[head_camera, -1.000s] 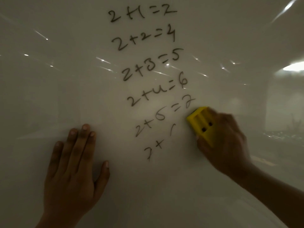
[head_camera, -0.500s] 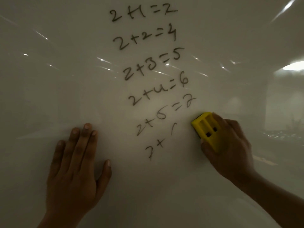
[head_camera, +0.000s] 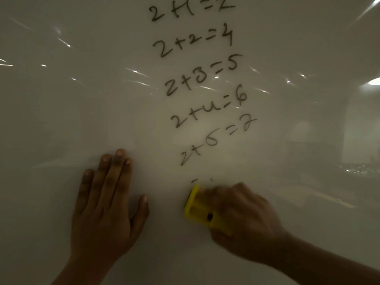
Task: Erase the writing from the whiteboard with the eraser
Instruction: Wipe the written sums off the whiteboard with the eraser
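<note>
A glossy whiteboard [head_camera: 61, 120] fills the view. Several lines of black handwritten sums [head_camera: 203, 77] run down its middle, from "2+1=2" at the top to "2+5=2" lowest. Only faint marks [head_camera: 197, 180] show below that line. My right hand [head_camera: 244, 221] grips a yellow eraser [head_camera: 197, 210] pressed on the board just under those marks; hand and eraser are motion-blurred. My left hand [head_camera: 107, 202] lies flat on the board at lower left, fingers together, holding nothing.
Ceiling lights and a dim room reflect in the board, brightest at the right edge [head_camera: 373, 81]. No board frame or tray is in view.
My right hand has swept the eraser down and to the left, across the bottom line. Most of that line's writing is gone. My left hand has stayed put.
</note>
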A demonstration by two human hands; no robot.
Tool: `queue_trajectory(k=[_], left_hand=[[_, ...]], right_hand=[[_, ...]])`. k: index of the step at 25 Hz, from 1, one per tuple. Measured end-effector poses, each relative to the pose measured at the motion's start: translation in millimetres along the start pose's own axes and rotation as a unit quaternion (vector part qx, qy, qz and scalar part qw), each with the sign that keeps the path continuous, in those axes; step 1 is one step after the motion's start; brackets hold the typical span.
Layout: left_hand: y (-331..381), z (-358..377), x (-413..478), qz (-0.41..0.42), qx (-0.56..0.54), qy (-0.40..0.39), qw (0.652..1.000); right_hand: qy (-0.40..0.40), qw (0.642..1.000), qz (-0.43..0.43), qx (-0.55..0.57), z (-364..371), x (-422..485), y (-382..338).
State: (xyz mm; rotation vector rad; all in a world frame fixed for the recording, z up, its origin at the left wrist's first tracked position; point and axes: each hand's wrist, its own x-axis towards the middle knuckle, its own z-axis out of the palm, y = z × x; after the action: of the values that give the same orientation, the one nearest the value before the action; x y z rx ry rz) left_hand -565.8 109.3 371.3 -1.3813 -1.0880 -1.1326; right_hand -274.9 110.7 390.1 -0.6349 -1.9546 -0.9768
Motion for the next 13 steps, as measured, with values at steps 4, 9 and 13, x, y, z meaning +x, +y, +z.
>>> queue_trajectory(k=[4,9,13], left_hand=[[1,0,0,-0.001,0.008,0.004,1.000],[0,-4,1,-0.007,0.011,-0.010,1.000],[1,-3,1,-0.005,0.014,-0.003,1.000]], right_hand=[[0.001,0.997,0.058,-0.054,-15,13,15],[-0.010,0.998,-0.051,-0.043,5,2,-18],[0.029,0.992,0.111,-0.047,-11,27,3]])
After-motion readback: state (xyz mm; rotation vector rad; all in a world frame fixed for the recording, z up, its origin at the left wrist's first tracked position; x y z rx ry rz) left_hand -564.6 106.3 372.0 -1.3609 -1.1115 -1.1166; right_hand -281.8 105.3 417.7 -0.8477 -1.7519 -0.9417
